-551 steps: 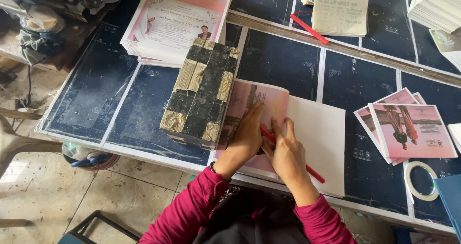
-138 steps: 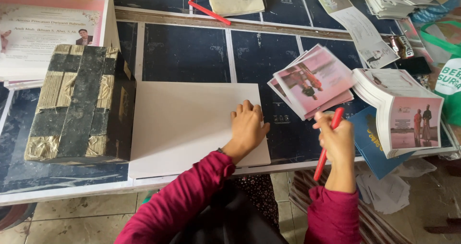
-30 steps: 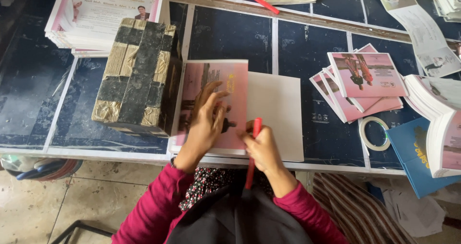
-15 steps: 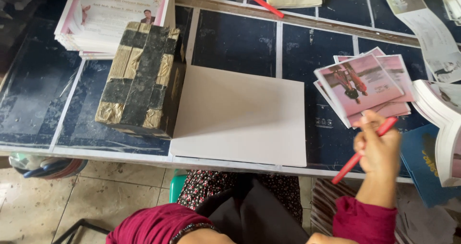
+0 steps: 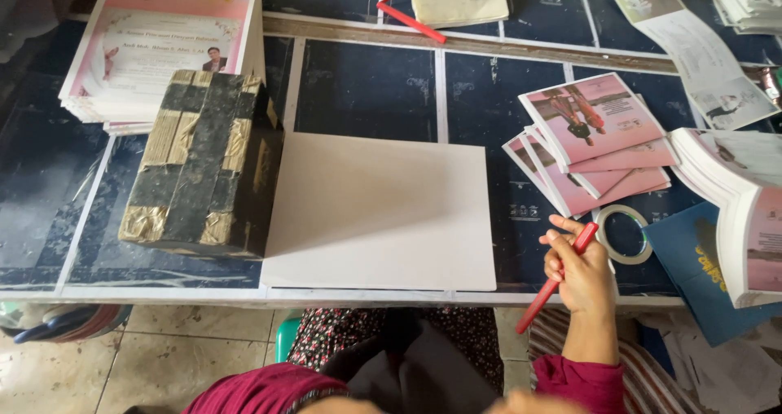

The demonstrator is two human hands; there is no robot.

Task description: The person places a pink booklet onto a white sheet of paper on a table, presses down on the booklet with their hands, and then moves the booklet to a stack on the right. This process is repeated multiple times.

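- Fingers of the right hand (image 5: 580,271) are closed around a red stick (image 5: 556,279), its long axis slanting from the table edge up and away.
- Pink cards (image 5: 588,141) lie fanned just beyond that hand, slightly right (nearest thing to it).
- Left hand is out of view; the white sheet (image 5: 379,212) lies to the left.

Head view, looking steeply down, close over table (image 5: 366,80) edge
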